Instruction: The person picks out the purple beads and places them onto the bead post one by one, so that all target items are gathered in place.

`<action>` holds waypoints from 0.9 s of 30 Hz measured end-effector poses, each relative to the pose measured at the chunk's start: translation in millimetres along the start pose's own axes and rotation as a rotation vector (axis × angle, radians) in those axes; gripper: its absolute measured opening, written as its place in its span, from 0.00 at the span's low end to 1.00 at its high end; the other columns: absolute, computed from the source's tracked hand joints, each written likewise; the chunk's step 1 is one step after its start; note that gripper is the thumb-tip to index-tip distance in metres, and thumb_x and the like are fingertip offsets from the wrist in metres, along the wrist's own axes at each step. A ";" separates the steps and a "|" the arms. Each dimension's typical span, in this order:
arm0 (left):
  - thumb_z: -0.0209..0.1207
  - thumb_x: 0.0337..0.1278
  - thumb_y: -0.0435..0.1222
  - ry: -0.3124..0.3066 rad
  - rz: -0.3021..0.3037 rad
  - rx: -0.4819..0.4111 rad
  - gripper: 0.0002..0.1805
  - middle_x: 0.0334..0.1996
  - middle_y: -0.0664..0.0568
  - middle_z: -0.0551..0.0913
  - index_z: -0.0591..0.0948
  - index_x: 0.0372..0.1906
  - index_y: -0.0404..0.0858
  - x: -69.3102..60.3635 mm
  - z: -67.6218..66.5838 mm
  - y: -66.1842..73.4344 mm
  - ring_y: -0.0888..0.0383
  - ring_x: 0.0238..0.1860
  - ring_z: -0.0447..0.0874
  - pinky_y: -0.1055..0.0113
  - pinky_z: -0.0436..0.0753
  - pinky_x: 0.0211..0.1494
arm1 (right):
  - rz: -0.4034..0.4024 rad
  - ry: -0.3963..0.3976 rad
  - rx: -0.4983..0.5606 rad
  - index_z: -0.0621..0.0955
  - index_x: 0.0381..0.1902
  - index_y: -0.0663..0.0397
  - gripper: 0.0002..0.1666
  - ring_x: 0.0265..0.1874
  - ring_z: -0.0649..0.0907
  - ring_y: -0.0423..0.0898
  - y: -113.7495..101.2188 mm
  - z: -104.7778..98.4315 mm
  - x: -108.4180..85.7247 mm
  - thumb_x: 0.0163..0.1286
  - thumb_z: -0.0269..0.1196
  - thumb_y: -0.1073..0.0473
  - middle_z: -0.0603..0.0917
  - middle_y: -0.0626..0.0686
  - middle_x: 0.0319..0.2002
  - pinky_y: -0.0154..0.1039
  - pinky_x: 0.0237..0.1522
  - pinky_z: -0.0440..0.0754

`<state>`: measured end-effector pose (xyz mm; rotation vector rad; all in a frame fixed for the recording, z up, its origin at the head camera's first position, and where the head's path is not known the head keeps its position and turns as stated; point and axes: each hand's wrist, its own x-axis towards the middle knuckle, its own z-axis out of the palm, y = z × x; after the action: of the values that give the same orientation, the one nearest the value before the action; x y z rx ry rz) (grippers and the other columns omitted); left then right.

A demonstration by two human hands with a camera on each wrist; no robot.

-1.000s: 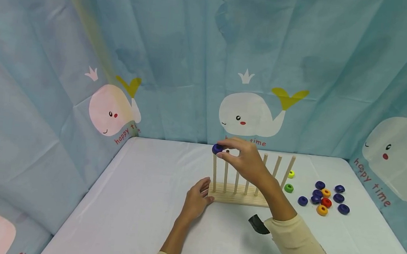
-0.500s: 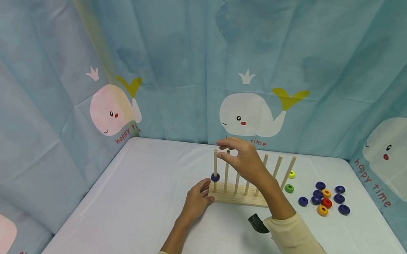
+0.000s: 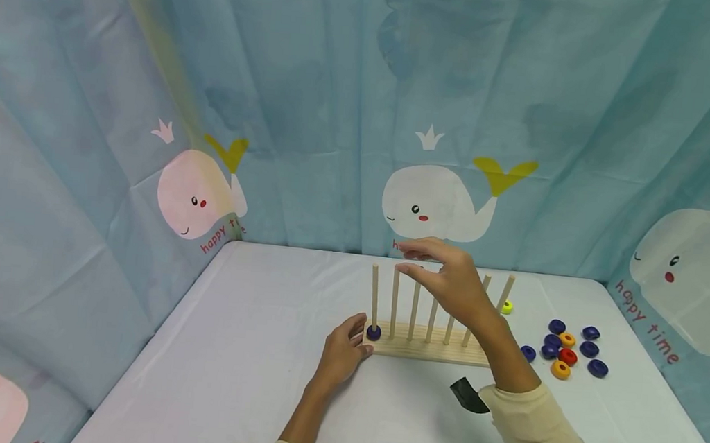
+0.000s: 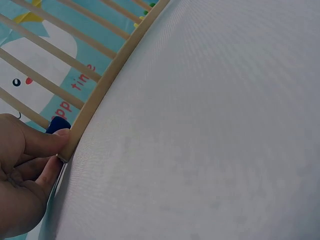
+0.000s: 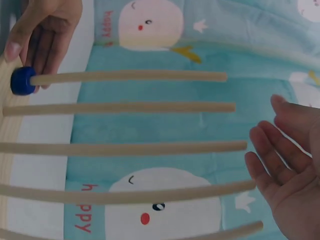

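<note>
Here the left grip [image 3: 341, 349] pinches the base [image 3: 429, 352] beside one bead [image 3: 374, 333], right grip [image 3: 454, 281] loose.

Head view from above, forward and down, both wrist views close, sideways, sharing pegged rack [image 3: 426, 352]

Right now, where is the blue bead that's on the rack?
In the head view, the blue bead sits around the foot of the leftmost peg of the rack, close beside the left hand.
</note>
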<state>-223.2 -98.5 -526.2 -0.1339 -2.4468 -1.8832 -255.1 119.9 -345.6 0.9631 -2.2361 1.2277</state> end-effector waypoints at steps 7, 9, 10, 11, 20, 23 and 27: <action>0.67 0.57 0.16 0.004 0.016 0.010 0.38 0.69 0.28 0.76 0.70 0.74 0.24 -0.5 -0.3 -2.6 0.35 0.70 0.78 0.65 0.85 0.68 | 0.025 0.063 -0.010 0.87 0.59 0.53 0.21 0.52 0.88 0.45 3.9 -21.4 -12.6 0.68 0.75 0.64 0.90 0.49 0.54 0.24 0.57 0.85; 0.66 0.57 0.16 0.001 0.019 0.005 0.38 0.69 0.29 0.76 0.70 0.74 0.24 -0.4 -0.4 -2.9 0.35 0.70 0.78 0.64 0.85 0.69 | 0.029 0.097 -0.004 0.88 0.58 0.53 0.21 0.51 0.88 0.44 5.9 -28.5 -17.0 0.68 0.74 0.65 0.90 0.49 0.53 0.23 0.57 0.85; 0.66 0.58 0.16 -0.003 0.020 0.000 0.38 0.69 0.29 0.76 0.70 0.74 0.24 -0.5 -0.6 -2.6 0.35 0.71 0.78 0.64 0.85 0.69 | 0.031 0.115 -0.004 0.88 0.58 0.54 0.20 0.51 0.87 0.43 7.2 -32.1 -19.3 0.68 0.74 0.66 0.90 0.50 0.53 0.22 0.56 0.84; 0.66 0.58 0.16 -0.006 0.021 -0.002 0.38 0.69 0.29 0.76 0.70 0.75 0.24 -0.6 -0.8 -2.5 0.35 0.71 0.77 0.64 0.84 0.69 | 0.035 0.134 -0.005 0.88 0.58 0.54 0.20 0.50 0.87 0.42 8.3 -35.7 -21.6 0.68 0.73 0.67 0.90 0.50 0.52 0.22 0.55 0.84; 0.66 0.58 0.16 -0.012 0.013 -0.011 0.38 0.70 0.28 0.75 0.69 0.75 0.24 -1.0 -0.4 -2.0 0.34 0.71 0.77 0.63 0.84 0.70 | 0.066 0.213 -0.016 0.88 0.58 0.57 0.21 0.51 0.85 0.36 18.1 -63.4 -42.1 0.68 0.72 0.71 0.90 0.53 0.51 0.21 0.52 0.82; 0.66 0.57 0.16 -0.007 0.015 -0.007 0.38 0.69 0.27 0.76 0.69 0.74 0.23 -1.0 -0.1 -1.6 0.34 0.71 0.77 0.63 0.84 0.70 | 0.068 0.234 -0.052 0.88 0.58 0.56 0.20 0.51 0.85 0.35 25.1 -70.8 -50.8 0.68 0.72 0.71 0.89 0.52 0.51 0.21 0.50 0.82; 0.66 0.58 0.16 -0.006 0.010 -0.004 0.38 0.69 0.27 0.76 0.69 0.74 0.24 -1.2 0.2 -0.9 0.34 0.70 0.77 0.63 0.84 0.70 | 0.060 0.257 -0.057 0.88 0.57 0.58 0.21 0.52 0.85 0.35 34.5 -78.5 -60.3 0.67 0.71 0.74 0.89 0.51 0.51 0.21 0.59 0.82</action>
<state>-222.0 -98.6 -527.2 -0.1513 -2.4417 -1.8862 -237.6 222.0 -362.0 0.6792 -2.0977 1.2297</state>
